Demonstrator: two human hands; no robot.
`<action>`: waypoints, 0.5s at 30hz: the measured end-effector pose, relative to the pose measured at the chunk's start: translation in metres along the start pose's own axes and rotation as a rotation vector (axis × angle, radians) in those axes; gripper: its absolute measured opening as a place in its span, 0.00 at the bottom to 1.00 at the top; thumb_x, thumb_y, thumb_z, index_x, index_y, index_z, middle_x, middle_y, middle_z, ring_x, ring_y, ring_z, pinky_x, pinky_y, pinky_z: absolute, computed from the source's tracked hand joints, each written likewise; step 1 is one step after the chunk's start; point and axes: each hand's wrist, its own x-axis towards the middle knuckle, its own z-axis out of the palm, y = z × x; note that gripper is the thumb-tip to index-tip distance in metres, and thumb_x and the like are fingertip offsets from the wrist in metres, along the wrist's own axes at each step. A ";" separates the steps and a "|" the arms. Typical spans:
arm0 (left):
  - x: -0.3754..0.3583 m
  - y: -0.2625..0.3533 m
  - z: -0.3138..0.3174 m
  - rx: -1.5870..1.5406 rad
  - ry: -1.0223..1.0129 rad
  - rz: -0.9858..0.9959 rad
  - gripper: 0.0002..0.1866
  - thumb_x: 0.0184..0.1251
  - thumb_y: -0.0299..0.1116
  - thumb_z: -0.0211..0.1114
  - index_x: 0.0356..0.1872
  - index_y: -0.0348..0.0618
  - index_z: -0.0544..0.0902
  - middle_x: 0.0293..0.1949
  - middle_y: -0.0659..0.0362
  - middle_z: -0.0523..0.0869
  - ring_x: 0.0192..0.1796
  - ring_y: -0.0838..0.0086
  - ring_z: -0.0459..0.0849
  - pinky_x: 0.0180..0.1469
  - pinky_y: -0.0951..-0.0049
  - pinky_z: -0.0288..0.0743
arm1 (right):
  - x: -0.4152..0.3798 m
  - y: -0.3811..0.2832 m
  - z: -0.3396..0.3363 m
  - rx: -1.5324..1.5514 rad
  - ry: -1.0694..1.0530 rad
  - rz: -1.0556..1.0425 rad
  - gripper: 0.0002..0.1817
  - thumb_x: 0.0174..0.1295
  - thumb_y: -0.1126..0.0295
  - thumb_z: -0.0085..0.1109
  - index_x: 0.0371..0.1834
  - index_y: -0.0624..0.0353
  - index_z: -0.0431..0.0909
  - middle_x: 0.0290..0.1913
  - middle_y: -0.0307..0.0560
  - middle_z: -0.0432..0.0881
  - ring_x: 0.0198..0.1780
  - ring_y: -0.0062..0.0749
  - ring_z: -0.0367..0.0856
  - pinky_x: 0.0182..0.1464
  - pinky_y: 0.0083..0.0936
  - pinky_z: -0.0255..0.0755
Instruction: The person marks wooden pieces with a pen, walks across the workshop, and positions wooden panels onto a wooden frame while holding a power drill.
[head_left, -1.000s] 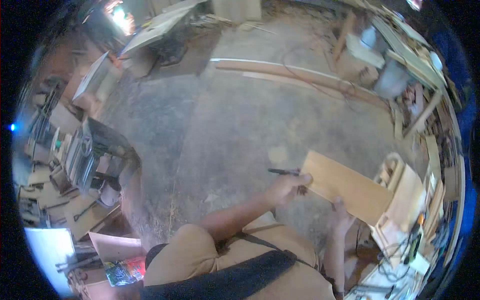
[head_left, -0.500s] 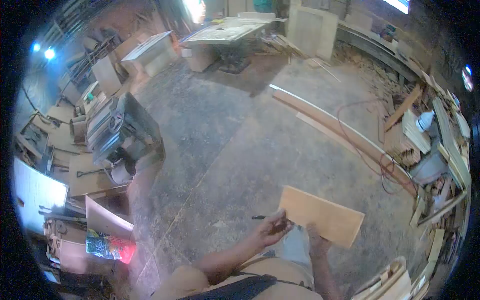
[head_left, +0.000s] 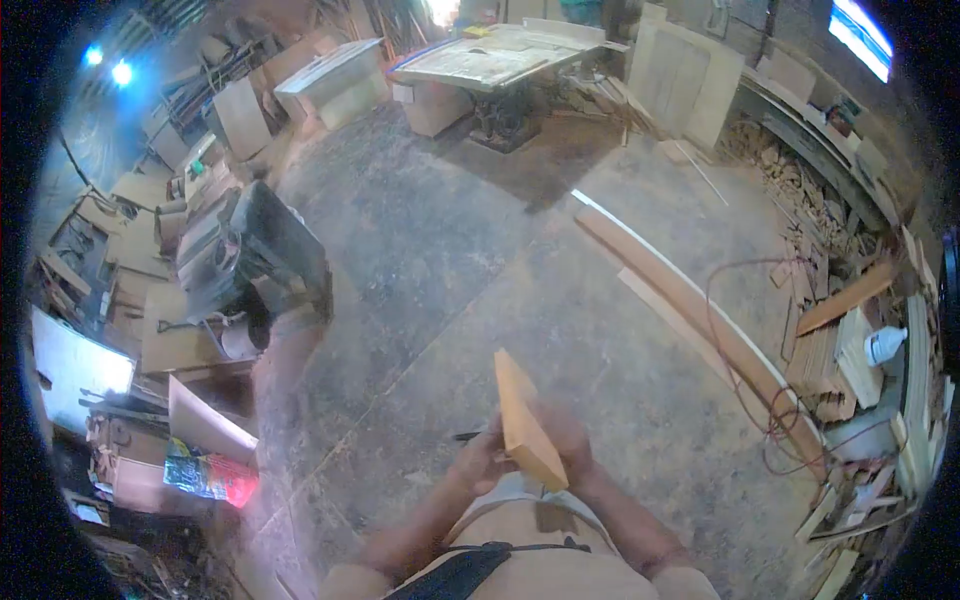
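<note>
Wooden board [head_left: 528, 425] held in two bare hands, lower centre of the frame, above the bare concrete floor [head_left: 430, 300]. The board stands tilted, a narrow edge toward the viewer. The left hand [head_left: 481, 458] grips its left side, and a dark pen-like object [head_left: 466, 437] projects from the same hand; the right hand [head_left: 568, 440] is closed about the opposite side, its fingers partly hidden. The step in hand appears to be holding and inspecting the board; whether it bears a mark cannot be told. Any next move would seem to call for a steady grip by the right hand, so that the left could free the pen-like object. A long plank [head_left: 700, 325] lies at centre right; a cluttered tabletop [head_left: 500, 60] stands at upper centre.
</note>
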 end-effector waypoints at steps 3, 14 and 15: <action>0.072 -0.010 -0.037 -0.311 -0.013 -0.013 0.33 0.79 0.60 0.52 0.72 0.47 0.71 0.65 0.56 0.81 0.65 0.62 0.81 0.66 0.53 0.76 | 0.087 -0.034 -0.021 -0.336 -0.032 -0.261 0.25 0.58 0.69 0.67 0.59 0.66 0.80 0.57 0.61 0.84 0.57 0.57 0.85 0.58 0.45 0.80; 0.310 0.188 -0.030 -0.731 -0.416 -0.268 0.34 0.76 0.62 0.54 0.64 0.43 0.79 0.56 0.48 0.87 0.54 0.52 0.88 0.60 0.45 0.81 | 0.334 0.075 -0.068 -0.808 -0.076 -0.304 0.23 0.56 0.73 0.63 0.57 0.69 0.80 0.57 0.64 0.83 0.58 0.58 0.84 0.58 0.46 0.79; 0.321 0.213 -0.019 -0.731 -0.438 -0.231 0.33 0.76 0.62 0.55 0.63 0.40 0.79 0.54 0.48 0.88 0.51 0.55 0.89 0.57 0.49 0.83 | 0.355 0.081 -0.070 -0.819 -0.040 -0.316 0.23 0.57 0.74 0.62 0.57 0.70 0.80 0.58 0.65 0.83 0.58 0.58 0.83 0.58 0.46 0.79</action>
